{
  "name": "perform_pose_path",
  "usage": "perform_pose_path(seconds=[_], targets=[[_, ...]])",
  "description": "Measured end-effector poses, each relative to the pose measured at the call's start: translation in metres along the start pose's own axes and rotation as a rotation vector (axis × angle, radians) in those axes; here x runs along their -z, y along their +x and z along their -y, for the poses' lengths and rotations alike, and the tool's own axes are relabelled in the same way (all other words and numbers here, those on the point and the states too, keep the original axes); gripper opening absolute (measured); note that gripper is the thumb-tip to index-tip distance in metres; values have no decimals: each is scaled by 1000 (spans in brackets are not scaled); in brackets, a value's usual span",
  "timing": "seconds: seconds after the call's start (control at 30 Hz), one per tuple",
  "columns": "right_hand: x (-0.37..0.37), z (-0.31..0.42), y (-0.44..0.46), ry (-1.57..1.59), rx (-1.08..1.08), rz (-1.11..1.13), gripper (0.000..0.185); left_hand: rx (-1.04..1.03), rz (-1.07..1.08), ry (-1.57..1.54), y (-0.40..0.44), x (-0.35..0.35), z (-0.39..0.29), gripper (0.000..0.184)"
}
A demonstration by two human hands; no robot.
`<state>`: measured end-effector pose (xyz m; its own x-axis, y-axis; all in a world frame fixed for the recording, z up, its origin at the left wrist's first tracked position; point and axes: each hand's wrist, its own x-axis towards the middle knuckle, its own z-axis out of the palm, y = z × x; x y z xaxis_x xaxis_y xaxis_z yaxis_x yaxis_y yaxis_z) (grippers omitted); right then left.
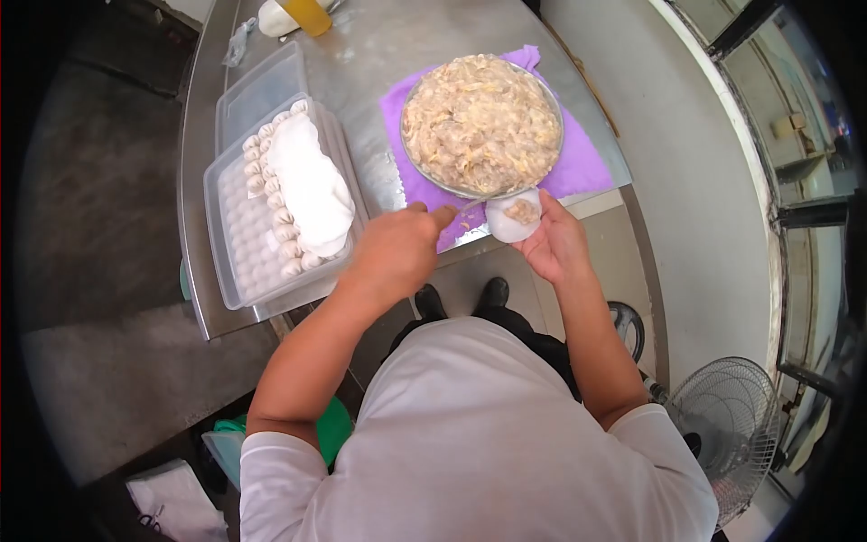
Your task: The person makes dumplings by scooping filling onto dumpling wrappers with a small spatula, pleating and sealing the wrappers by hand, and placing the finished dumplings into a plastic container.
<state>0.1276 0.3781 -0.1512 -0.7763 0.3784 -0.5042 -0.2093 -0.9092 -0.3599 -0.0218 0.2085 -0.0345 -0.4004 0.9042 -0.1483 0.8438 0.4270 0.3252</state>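
Observation:
My left hand point(402, 253) is closed round the handle of a thin metal utensil point(471, 205); whether it is a spoon or a spatula I cannot tell. Its tip reaches the edge of a round white dumpling wrapper point(502, 226). A dab of meat filling point(522, 212) lies on that wrapper, which my right hand point(558, 242) holds by its right side. Just beyond both hands, a large round bowl point(404, 144) is heaped with pale minced filling point(483, 122). It rests on a purple cloth point(582, 163).
To the left, a plastic tray point(219, 244) holds pleated dumplings point(283, 217) and a white cloth point(312, 185). A clear lid point(262, 86) lies behind it on the metal table point(370, 54). A yellow container point(312, 16) stands at the back. A fan point(727, 425) is at lower right.

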Motion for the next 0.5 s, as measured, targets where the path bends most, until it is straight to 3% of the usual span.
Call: perform_pose_path(seconds=[0.37,0.5], targets=[[3,2,1,44,30,25,49,-96,-97,-134,1,-11,6,34],[5,2,1,40,34,6,49,11,-67,-36,4,-13,1,37]])
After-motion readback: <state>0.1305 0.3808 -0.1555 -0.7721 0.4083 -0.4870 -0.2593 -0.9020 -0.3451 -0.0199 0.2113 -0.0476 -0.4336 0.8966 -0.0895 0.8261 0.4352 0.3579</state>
